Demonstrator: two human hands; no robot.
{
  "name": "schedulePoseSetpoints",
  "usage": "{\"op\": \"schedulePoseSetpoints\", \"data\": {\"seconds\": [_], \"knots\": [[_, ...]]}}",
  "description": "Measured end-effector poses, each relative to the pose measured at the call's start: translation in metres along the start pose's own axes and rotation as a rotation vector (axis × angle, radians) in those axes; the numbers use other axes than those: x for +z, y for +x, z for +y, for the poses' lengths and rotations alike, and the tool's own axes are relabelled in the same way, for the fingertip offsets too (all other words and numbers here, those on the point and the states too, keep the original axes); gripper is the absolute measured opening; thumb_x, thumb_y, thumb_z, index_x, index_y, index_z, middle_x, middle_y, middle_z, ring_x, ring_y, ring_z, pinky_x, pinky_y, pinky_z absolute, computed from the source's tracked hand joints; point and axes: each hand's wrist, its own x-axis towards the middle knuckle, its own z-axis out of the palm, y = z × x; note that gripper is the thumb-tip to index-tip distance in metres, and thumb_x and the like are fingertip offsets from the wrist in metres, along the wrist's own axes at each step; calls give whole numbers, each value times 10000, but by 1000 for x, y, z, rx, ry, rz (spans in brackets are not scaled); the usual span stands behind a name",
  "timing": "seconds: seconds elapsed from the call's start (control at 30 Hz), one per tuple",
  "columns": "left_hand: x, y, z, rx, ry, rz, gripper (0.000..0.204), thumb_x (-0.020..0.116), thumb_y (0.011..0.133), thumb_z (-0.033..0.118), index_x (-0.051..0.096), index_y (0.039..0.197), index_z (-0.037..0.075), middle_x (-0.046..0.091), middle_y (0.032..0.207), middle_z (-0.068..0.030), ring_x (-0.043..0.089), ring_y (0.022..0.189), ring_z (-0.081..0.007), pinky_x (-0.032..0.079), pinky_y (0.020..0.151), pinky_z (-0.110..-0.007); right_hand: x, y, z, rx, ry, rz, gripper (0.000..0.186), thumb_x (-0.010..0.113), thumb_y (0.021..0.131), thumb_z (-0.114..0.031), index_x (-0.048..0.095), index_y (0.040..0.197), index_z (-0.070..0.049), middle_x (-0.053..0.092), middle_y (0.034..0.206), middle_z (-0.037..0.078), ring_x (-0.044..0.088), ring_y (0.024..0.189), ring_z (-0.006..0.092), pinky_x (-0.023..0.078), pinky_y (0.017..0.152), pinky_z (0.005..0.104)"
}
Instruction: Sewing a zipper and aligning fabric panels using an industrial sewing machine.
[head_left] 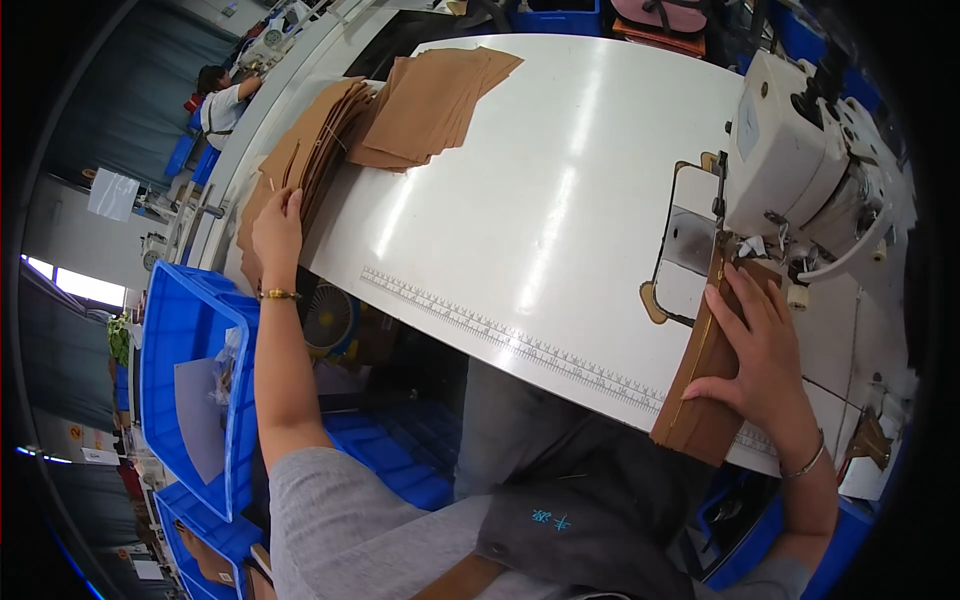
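Observation:
At the right, a brown fabric or leather panel (703, 385) with a stitched edge lies under the head of a white sewing machine (785, 150). My right hand (755, 350) rests on this panel, fingers spread and palm down. Far to the left, my left hand (278, 230) is at a thick stack of brown panels (318, 140) on the table's left edge. Its thumb and fingers are closed together against the stack; what they pinch is too small to make out. Beside that stack, a fanned pile of brown pieces (425, 105) lies flat.
The white table (520, 200) has a printed ruler (510, 335) along its near edge. A blue crate (200, 380) stands at the left, below table height. A small fan (330, 315) sits under the table. Another person (222, 105) works at the far left.

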Motion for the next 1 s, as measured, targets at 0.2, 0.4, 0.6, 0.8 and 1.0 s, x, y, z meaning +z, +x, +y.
{"op": "schedulePoseSetpoints", "data": {"seconds": [0.2,0.4,0.6,0.8,1.0], "knots": [[2,9,-24,-107,-87,-230,426,617,1025,493,791,1181,137,774,1010,-162,733,980,-362,554,844,-428,-2,1,-1,-18,-16,0,1141,809,604,-742,557,1479,-55,435,1594,206,441,1469,390,345,1172,579],[12,18,-29,129,44,-199,337,595,1025,388,779,1148,135,759,941,-199,730,909,-402,570,813,-510,-3,1,-2,2,-17,5,1130,807,609,-744,568,1475,-58,446,1589,202,462,1451,388,334,1182,580],[-21,49,-20,290,390,-243,227,571,1017,256,706,1083,86,748,852,-201,746,819,-395,592,729,-521,-3,2,-1,-13,-43,23,1132,804,611,-751,571,1475,-57,454,1587,205,473,1448,377,392,1105,527],[-100,42,83,467,291,-222,268,554,1020,194,659,1224,54,726,796,-202,733,765,-386,569,663,-509,-4,3,-3,-33,-16,42,1092,786,642,-767,600,1442,-48,481,1562,217,491,1436,376,414,1040,478],[-166,-67,201,740,-450,-848,581,600,953,79,469,1514,3,658,744,-232,671,683,-420,531,652,-501,-3,0,0,-32,-35,61,1042,746,687,-784,627,1404,-38,512,1517,224,527,1382,375,358,1162,544]]}}
